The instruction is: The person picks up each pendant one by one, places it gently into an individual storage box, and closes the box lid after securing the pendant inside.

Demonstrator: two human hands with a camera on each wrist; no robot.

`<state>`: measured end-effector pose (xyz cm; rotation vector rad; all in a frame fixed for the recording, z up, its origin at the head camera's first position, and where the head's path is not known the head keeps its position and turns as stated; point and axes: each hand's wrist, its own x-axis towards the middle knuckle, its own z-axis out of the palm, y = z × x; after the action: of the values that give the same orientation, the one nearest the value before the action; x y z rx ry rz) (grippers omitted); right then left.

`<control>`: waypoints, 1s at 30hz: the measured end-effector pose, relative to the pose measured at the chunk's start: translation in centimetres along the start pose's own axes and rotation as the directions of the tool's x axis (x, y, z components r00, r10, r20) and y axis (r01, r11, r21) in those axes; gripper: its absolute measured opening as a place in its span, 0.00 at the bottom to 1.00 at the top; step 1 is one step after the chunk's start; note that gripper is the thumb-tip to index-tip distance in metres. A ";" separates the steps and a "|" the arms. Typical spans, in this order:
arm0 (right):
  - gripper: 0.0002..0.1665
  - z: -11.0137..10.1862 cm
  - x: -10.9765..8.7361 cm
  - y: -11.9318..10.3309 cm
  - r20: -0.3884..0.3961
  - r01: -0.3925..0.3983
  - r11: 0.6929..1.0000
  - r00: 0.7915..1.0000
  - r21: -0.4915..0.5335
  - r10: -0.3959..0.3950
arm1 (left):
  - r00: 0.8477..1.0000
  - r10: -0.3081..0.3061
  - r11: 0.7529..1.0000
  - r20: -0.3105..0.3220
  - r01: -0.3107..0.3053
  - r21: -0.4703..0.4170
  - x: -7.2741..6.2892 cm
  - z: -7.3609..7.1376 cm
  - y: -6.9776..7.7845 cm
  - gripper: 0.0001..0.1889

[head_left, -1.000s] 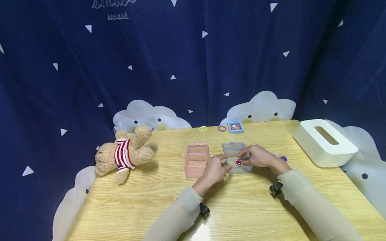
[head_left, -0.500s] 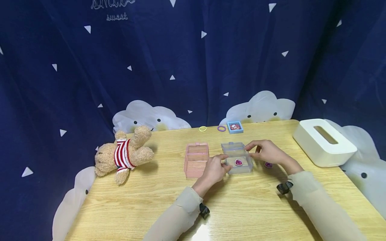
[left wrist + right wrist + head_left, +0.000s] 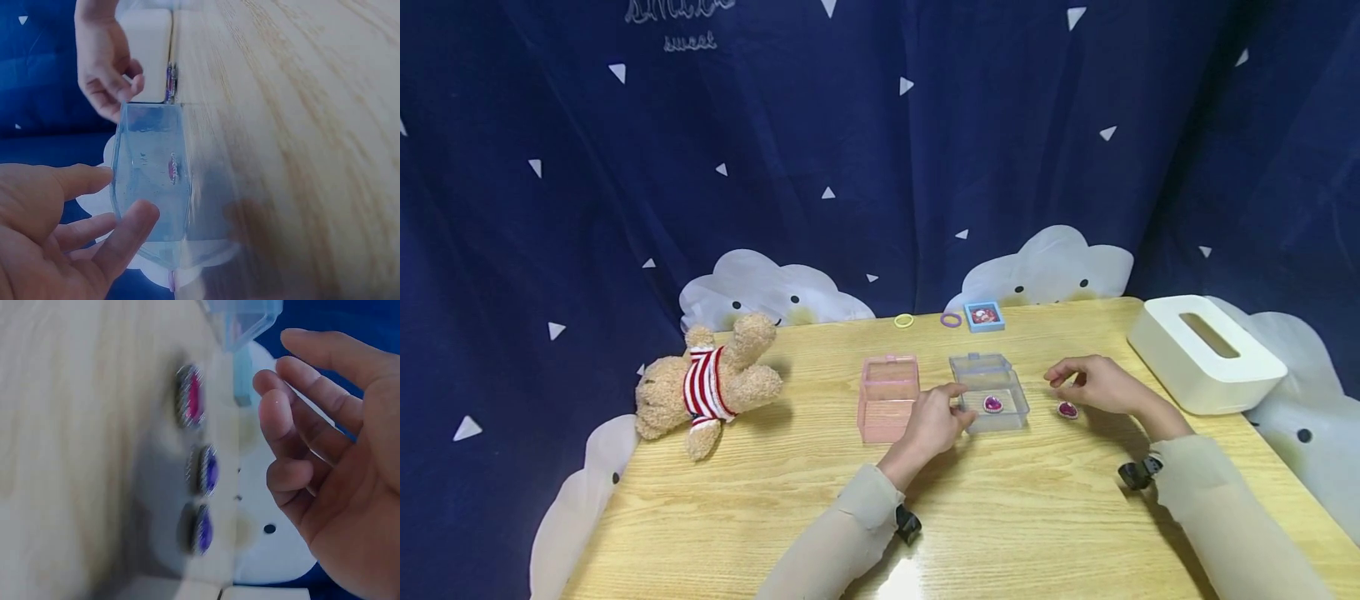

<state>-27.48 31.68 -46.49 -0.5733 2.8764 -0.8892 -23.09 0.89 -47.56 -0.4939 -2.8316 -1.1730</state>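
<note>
A clear bluish plastic box (image 3: 1006,414) lies with its lid folded back, a pink gem with a beaded silver edge (image 3: 993,404) inside it. My left hand (image 3: 934,418) is at the box's left side, fingertips against its wall, thumb and fingers spread apart. My right hand (image 3: 1101,385) is off the box's right side with loosely bent fingers and nothing in them. Just below its fingertips on the table is another pink gem (image 3: 1067,410). In the right wrist view, two purple gems (image 3: 209,470) follow in line beyond that pink gem (image 3: 190,397); the right hand hides them in the head view.
An opened pink box (image 3: 887,421) stands left of the bluish one. Behind are a yellow ring (image 3: 904,315), a purple ring (image 3: 951,315) and a small blue framed box (image 3: 984,329). A teddy bear (image 3: 711,392) lies left; a white tissue box (image 3: 1180,362) stands right.
My right hand has let go of the pink gem inside the bluish box and moved right, over the other pink gem on the table. My left hand has stayed at the box.
</note>
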 end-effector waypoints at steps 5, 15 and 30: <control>0.15 0.3 -0.8 1.7 0.036 -0.037 0.999 0.999 -0.005 0.037 | 1.000 -0.007 1.000 0.011 0.007 -0.006 -0.1 0.0 0.0 0.24; 0.19 0.9 -1.4 2.8 0.069 -0.036 0.998 0.997 -0.054 0.040 | 1.000 -0.010 1.000 0.016 0.010 0.000 -0.1 0.0 -0.1 0.24; 0.15 1.1 -1.4 2.8 0.102 -0.009 0.998 0.995 -0.064 0.015 | 1.000 -0.014 1.000 0.011 0.013 0.003 0.0 0.0 -0.1 0.24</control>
<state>-26.95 33.74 -49.07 -0.5882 2.8214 -0.7463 -23.11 0.87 -47.61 -0.4831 -2.8499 -1.1711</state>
